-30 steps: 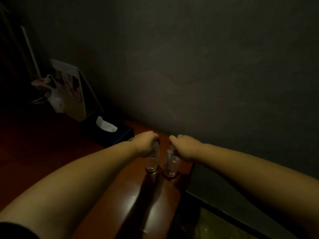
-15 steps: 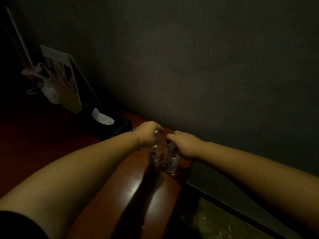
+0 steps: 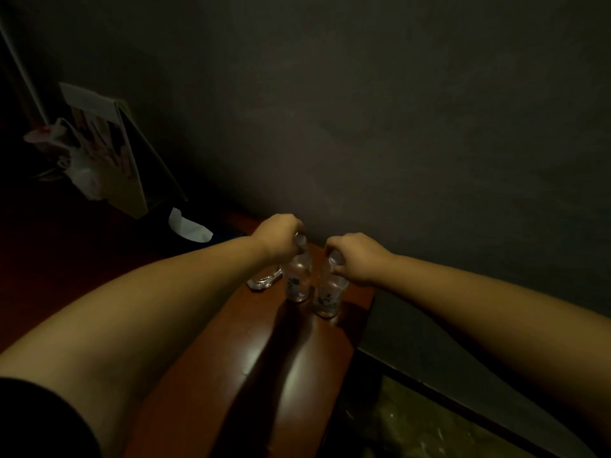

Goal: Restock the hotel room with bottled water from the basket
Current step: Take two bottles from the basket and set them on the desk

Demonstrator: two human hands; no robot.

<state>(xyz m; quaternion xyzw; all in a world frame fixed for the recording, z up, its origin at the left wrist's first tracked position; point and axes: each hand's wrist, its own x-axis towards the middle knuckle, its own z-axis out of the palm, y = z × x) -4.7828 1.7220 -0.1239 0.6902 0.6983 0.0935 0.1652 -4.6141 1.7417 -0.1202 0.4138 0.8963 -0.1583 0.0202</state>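
Observation:
Two small clear water bottles with printed labels stand upright side by side at the far right corner of a reddish wooden desk [image 3: 258,358], close to the wall. My left hand [image 3: 277,238] grips the cap end of the left bottle [image 3: 297,280]. My right hand [image 3: 355,259] grips the top of the right bottle [image 3: 329,294]. Both bottle bases rest on the desk. The basket is out of view.
A clear glass ashtray [image 3: 263,281] sits just left of the bottles. Further left are a dark tissue box [image 3: 195,231], a standing printed card [image 3: 109,150] and a pale plastic bag [image 3: 76,160]. The dark wall is right behind; the desk's right edge drops to the floor [image 3: 429,424].
The bottles stay in the same spot on the desk with both hands on their tops. The view has shifted slightly, bringing the glass ashtray into sight.

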